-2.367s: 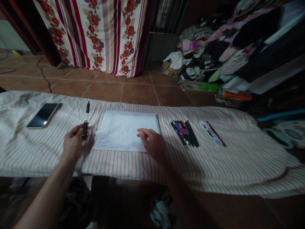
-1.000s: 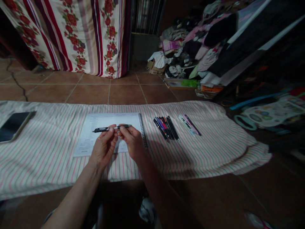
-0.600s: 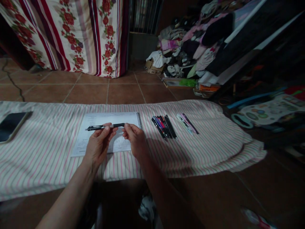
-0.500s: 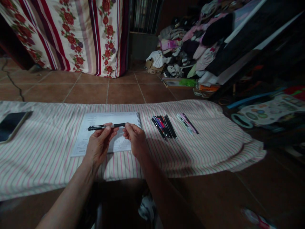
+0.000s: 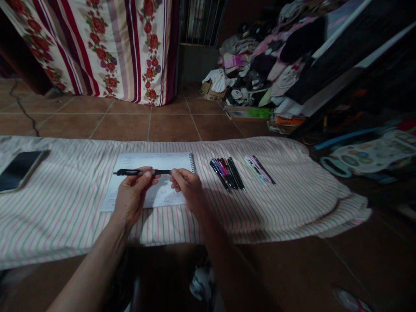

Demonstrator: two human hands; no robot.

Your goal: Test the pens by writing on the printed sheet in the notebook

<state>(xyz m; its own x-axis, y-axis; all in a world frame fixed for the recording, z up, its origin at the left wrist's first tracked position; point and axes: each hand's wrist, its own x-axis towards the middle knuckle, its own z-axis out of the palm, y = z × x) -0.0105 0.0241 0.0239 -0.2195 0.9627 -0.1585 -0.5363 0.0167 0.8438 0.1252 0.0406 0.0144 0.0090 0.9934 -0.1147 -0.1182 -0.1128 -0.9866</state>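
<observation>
A black pen lies level between my hands, above a spiral notebook. My left hand pinches its barrel between thumb and fingers. At the right end of the pen, my right hand has thumb and fingertips closed on its tip. The notebook is open to a page with print and some faint marks; my hands cover part of it. To the right of the notebook lies a bunch of several pens, mostly black with some purple and red. Farther right is a smaller group of pale and dark pens.
A striped cloth covers the low table. A phone lies at its left end. Beyond are a tiled floor, a floral curtain and a heap of clothes. Colourful child's gear stands at the right.
The view has shifted slightly, so the scene sits a little farther right. The pen has turned slightly and now lies more level. Both hands keep their hold on it.
</observation>
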